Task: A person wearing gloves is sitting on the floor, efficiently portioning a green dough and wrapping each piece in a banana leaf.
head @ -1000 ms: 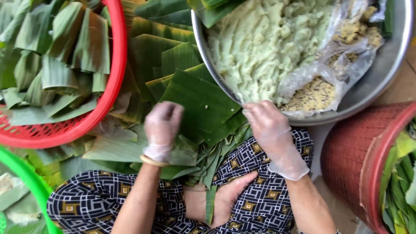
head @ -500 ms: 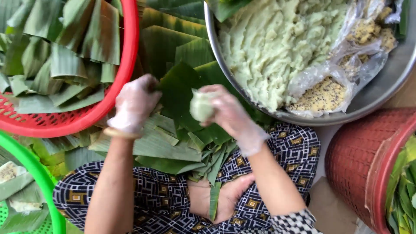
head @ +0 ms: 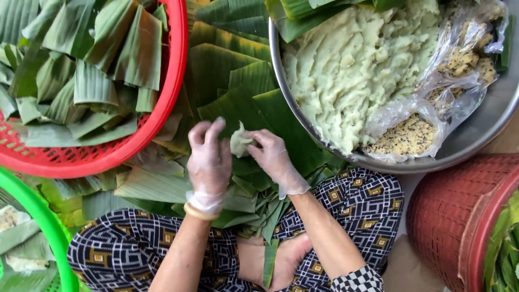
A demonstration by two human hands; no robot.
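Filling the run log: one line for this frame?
left hand: beside dough lump | right hand: holds dough lump | under: banana leaves | near: metal bowl, red basket

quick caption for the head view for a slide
Gloved hands shape a pale green dough lump over banana leaves, beside a metal bowl.

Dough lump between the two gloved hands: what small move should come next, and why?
Probably lower the dough lump onto the banana leaf right under it. The right hand pinches it from one side, the left hand has its fingers open beside it, and the lump sits just above the flat leaf, with the metal bowl of dough close by.
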